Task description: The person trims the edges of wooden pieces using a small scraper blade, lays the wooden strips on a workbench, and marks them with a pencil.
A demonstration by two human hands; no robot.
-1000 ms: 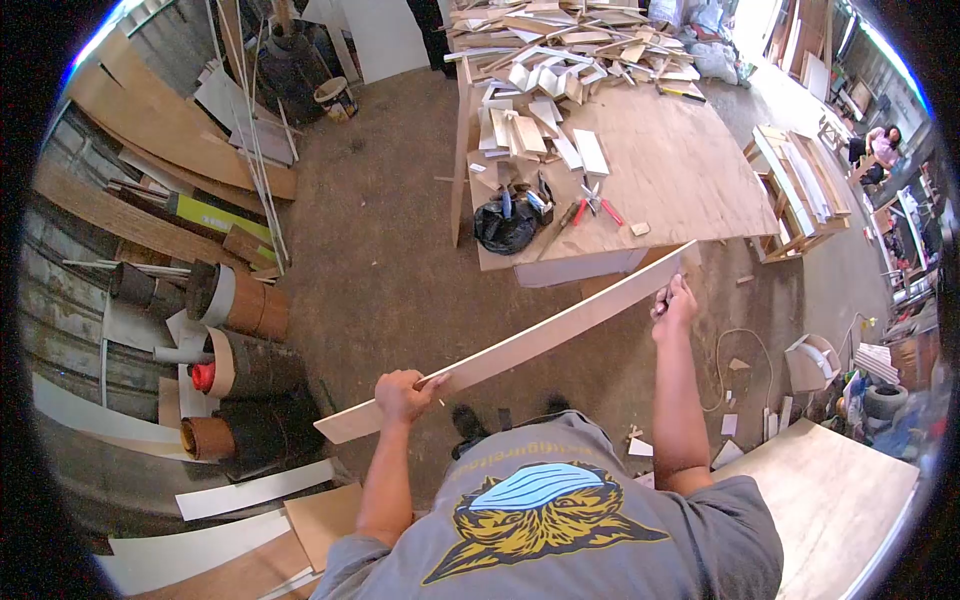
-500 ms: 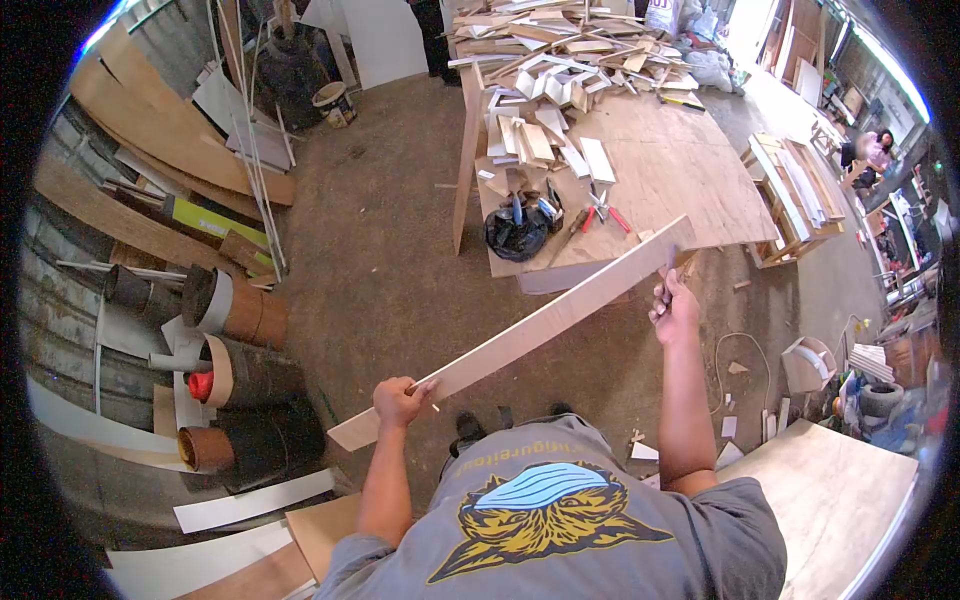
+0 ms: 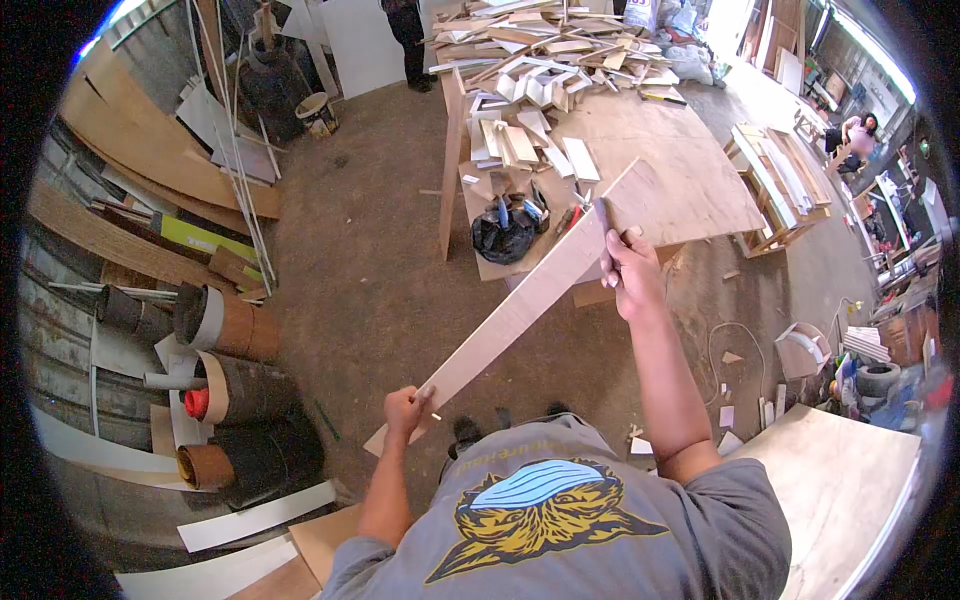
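Observation:
A long, flat wooden board [image 3: 520, 300] slants across the middle of the view, its far end over the worktable [image 3: 690, 150]. My left hand [image 3: 405, 411] is closed round the board near its lower end. Close to the upper end, my right hand [image 3: 630, 268] grips the board's edge, with a dark object, too unclear to name, at the fingers. Just beyond the board, a black plastic bag [image 3: 507, 230] with small items lies on the table, beside partly covered red-handled pliers [image 3: 568, 218].
Wood offcuts [image 3: 560, 60] are heaped on the table. Rolls [image 3: 245, 385] and sheets [image 3: 150, 140] line the left wall. A rack of strips [image 3: 785, 180] stands at right. One person [image 3: 858, 137] sits far right; another's dark legs [image 3: 408, 45] show at the back.
The board's upper end has swung up and left, making the board steeper, and my right hand has moved with it. My left hand has shifted slightly right and down. Both hands still hold the board.

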